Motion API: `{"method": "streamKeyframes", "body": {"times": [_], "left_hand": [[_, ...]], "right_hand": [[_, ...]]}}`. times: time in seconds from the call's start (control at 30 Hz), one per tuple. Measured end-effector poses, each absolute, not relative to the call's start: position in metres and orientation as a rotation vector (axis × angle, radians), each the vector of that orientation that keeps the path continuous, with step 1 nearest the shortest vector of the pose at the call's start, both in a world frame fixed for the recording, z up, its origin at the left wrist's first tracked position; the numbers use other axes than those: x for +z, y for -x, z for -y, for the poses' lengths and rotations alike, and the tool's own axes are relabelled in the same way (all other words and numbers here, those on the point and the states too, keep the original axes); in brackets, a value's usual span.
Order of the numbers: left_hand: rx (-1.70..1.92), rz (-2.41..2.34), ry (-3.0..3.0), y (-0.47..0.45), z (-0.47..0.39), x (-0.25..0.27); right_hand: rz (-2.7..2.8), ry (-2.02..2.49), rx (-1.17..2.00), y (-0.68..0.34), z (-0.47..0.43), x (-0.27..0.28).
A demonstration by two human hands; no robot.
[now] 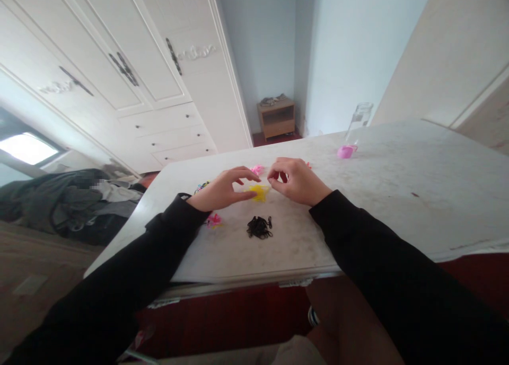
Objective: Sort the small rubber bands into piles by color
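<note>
A loose pile of small black elastic bands (260,227) lies on the white table near its front edge. Just beyond it is a small yellow heap (259,192), apparently of similar bands. My left hand (225,187) hovers at the left of the yellow heap, thumb and fingers apart with nothing between them. On the other side, my right hand (292,179) has thumb and forefinger pinched together; whatever they hold is too small to make out. Behind the hands sits a pink heap (257,170). A pink and yellow heap (213,220) rests by my left wrist, with multicoloured bands (202,186) partly hidden behind it.
A clear glass bottle (360,121) stands at the table's far right, a pink object (345,152) at its base. Red bits (308,165) show behind my right hand. The white table (397,195) extends right. Dark clothes (79,206) are piled at the left.
</note>
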State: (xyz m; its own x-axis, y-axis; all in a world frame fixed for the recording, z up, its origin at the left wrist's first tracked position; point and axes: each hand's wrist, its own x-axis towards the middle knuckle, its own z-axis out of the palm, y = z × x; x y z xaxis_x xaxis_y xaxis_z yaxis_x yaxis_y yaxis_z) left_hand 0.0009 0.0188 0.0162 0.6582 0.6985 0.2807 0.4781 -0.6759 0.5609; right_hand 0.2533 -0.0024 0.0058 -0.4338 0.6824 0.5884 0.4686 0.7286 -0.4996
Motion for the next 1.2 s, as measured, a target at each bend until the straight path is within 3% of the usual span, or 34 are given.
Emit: {"method": "streamKeyframes", "body": {"times": [0.2,0.4,0.6,0.9,1.2], "left_hand": [[0.785,-1.298,-2.332,0.045,-0.054,0.034],[0.531,-1.427,-2.317,0.079,-0.076,0.031],[0.503,-1.559,-2.364,0.073,-0.078,0.019],[0.477,-1.596,-2.388,0.066,-0.082,0.007],[0.166,-1.298,-2.545,0.071,-0.072,0.029]], "right_hand": [[2.058,0.956,0.31,-0.255,0.001,0.006],[2.027,0.99,0.286,-0.256,-0.001,0.003],[2.027,1.006,0.301,-0.255,-0.001,0.004],[2.042,1.003,0.311,-0.256,-0.001,0.004],[2.038,1.0,0.31,-0.256,0.001,0.006]]}}
